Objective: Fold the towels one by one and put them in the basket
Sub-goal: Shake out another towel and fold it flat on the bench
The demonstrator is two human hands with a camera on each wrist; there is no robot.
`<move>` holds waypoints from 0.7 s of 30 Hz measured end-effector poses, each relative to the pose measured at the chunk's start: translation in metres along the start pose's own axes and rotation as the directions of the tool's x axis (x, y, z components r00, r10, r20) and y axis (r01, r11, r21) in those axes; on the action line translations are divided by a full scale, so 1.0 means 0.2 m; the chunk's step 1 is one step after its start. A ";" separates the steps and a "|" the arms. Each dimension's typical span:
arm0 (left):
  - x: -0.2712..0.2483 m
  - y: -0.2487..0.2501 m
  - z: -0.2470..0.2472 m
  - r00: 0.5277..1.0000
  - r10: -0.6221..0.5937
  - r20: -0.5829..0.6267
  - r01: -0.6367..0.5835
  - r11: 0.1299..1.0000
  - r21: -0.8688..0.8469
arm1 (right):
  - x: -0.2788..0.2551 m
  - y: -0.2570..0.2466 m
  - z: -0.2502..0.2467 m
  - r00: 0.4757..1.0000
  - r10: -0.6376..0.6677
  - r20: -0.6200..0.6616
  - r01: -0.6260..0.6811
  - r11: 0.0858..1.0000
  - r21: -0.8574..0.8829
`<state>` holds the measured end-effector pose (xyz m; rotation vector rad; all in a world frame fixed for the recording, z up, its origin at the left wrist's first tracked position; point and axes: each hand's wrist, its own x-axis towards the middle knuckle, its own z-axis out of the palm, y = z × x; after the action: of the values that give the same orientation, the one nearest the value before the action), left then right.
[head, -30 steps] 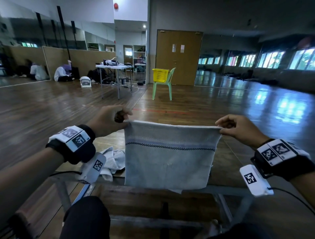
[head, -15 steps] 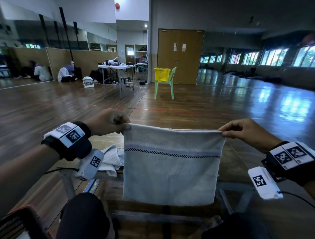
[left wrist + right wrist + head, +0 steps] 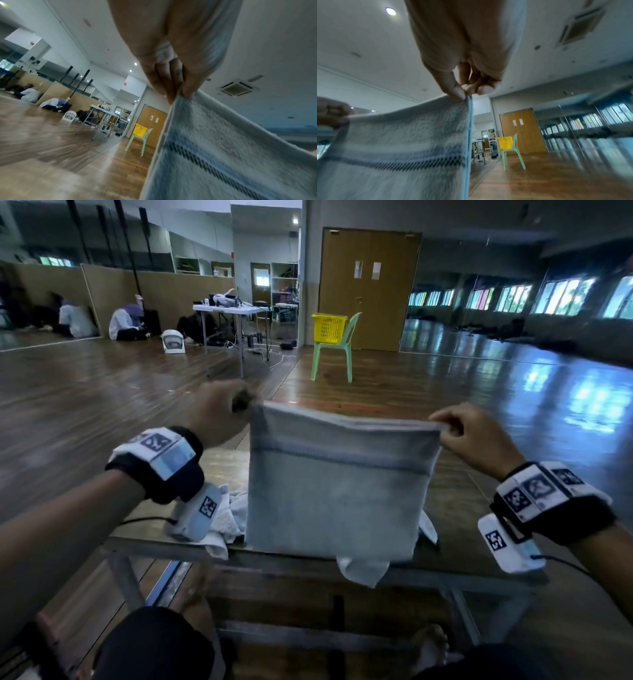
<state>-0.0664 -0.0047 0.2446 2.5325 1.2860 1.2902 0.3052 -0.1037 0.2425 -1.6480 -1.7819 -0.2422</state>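
left hand (image 3: pixel 219 410): fingers pinch towel (image 3: pixel 337 491) top corner | right hand (image 3: pixel 474 436): fingers pinch opposite corner | towel hangs below fingers

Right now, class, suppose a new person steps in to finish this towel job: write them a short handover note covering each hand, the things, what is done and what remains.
Left hand: pinches the striped grey towel at its top left corner.
Right hand: pinches the top right corner.
The towel hangs doubled over the table.
Crumpled white towels lie on the table behind it.
The yellow basket sits on the green chair across the floor.
Done: one fold, it seems.
Left: finish folding, carry it to the basket, then fold the rest.
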 end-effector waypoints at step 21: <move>-0.62 -0.38 0.49 0.736 -0.030 0.676 0.101 0.993 -0.065 | -0.53 0.29 0.50 0.827 0.115 0.551 -0.204 0.974 0.103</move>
<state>-0.0887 -0.0070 0.0719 2.4696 1.0771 0.3078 0.3186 -0.1215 0.0880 -1.8548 -1.9787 0.4866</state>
